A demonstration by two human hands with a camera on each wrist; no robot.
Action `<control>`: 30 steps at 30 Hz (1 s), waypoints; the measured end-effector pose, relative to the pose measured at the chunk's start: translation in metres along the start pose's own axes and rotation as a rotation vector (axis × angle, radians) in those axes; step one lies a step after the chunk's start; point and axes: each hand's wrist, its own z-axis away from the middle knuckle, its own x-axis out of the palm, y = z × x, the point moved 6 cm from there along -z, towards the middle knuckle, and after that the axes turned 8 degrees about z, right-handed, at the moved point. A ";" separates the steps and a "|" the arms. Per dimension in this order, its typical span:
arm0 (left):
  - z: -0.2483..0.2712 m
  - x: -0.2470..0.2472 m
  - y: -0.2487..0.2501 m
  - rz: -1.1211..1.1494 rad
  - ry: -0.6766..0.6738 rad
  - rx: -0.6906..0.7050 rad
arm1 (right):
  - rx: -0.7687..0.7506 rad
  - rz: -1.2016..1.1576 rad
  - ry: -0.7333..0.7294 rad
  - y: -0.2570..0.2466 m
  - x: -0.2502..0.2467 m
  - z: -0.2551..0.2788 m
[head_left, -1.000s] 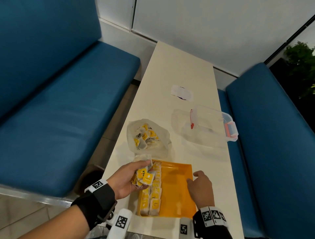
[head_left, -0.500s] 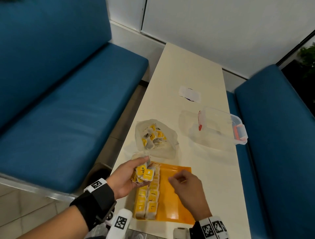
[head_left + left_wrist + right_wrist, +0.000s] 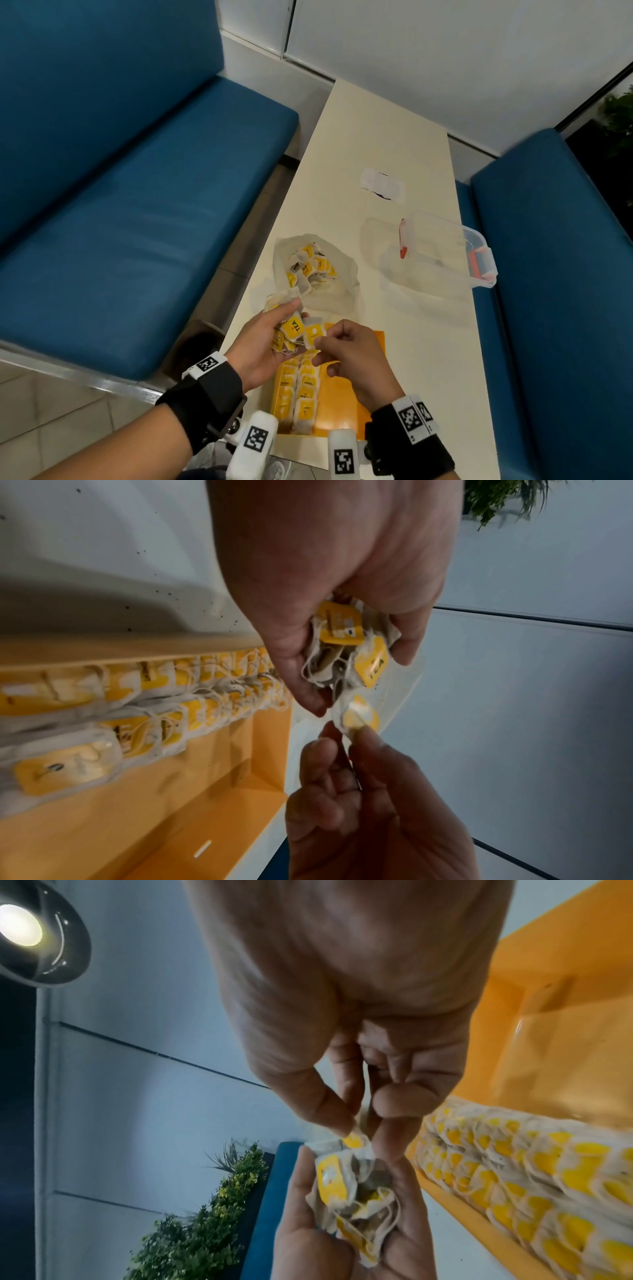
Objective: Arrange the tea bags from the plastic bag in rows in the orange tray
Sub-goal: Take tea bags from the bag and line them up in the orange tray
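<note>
My left hand (image 3: pixel 270 337) cups a bunch of tea bags (image 3: pixel 291 329) with yellow tags over the far left corner of the orange tray (image 3: pixel 346 397). My right hand (image 3: pixel 346 346) pinches one tea bag (image 3: pixel 314 334) at the edge of that bunch, thumb and forefinger on its tag (image 3: pixel 359 718). Two rows of tea bags (image 3: pixel 299 394) lie along the tray's left side. The clear plastic bag (image 3: pixel 315 270) with more tea bags lies open just beyond the tray. In the right wrist view the pinched tea bag (image 3: pixel 354 1141) sits above the bunch (image 3: pixel 356 1199).
A clear plastic box (image 3: pixel 442 253) with red clips stands on the table's right side, and a small white packet (image 3: pixel 382 183) lies farther back. Blue benches (image 3: pixel 120 222) flank the narrow cream table (image 3: pixel 376 137). The tray's right half is bare orange.
My right hand has moved from the tray's right edge leftwards to the bunch in my left hand and now pinches one tea bag. The left hand stayed put.
</note>
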 end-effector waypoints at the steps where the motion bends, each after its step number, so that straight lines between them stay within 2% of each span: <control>1: 0.000 -0.002 0.000 0.004 0.012 -0.002 | -0.004 -0.013 0.008 -0.001 -0.003 0.000; 7: -0.003 -0.010 -0.002 0.035 0.027 -0.044 | -0.080 0.113 0.107 -0.007 -0.030 -0.001; 10: -0.005 -0.011 -0.001 0.037 0.023 -0.050 | -0.108 0.250 0.129 -0.007 -0.042 -0.005; 14: -0.005 -0.010 -0.002 0.028 0.019 -0.056 | -0.249 0.876 0.149 -0.004 -0.048 -0.016; 16: -0.006 -0.010 -0.003 0.020 0.024 -0.056 | -0.265 1.013 0.112 0.004 -0.044 -0.025; 22: -0.007 -0.013 -0.004 0.017 0.032 -0.048 | -0.270 1.137 0.081 0.019 -0.028 -0.046; 30: -0.010 -0.014 -0.003 0.012 0.045 -0.040 | -0.277 1.056 0.180 0.023 -0.015 -0.061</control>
